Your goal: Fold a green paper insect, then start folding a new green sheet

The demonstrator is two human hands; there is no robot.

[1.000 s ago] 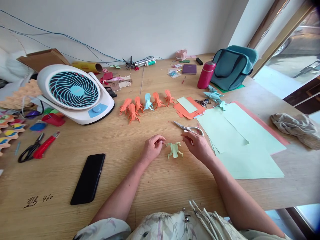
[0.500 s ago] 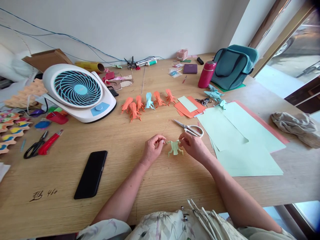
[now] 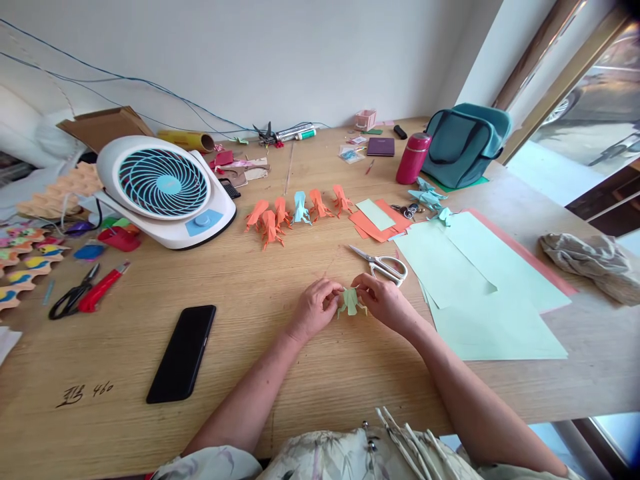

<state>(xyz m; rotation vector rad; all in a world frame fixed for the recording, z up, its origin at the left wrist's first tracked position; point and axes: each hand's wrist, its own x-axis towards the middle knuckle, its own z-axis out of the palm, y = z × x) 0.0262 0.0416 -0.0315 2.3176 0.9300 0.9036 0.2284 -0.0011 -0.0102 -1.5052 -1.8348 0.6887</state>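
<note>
A small pale green folded paper frog (image 3: pixel 351 302) sits on the wooden table (image 3: pixel 280 373) right in front of me. My left hand (image 3: pixel 316 310) pinches its left side with curled fingers. My right hand (image 3: pixel 385 301) pinches its right side. White-handled scissors (image 3: pixel 382 263) lie just beyond my right hand. Farther back stands a row of several orange paper frogs (image 3: pixel 270 220) with one blue frog (image 3: pixel 301 207) among them.
A black phone (image 3: pixel 182 353) lies to the left. A white fan (image 3: pixel 165 190), black scissors (image 3: pixel 73 298) and a red cutter (image 3: pixel 103 287) are farther left. Green paper sheets (image 3: pixel 480 280) cover the right side. A red bottle (image 3: pixel 413 158) and a teal bag (image 3: pixel 463 143) stand at the back.
Both hands have closed in on the green frog: the right hand came from beside it to grip it, and the left hand moved right onto it.
</note>
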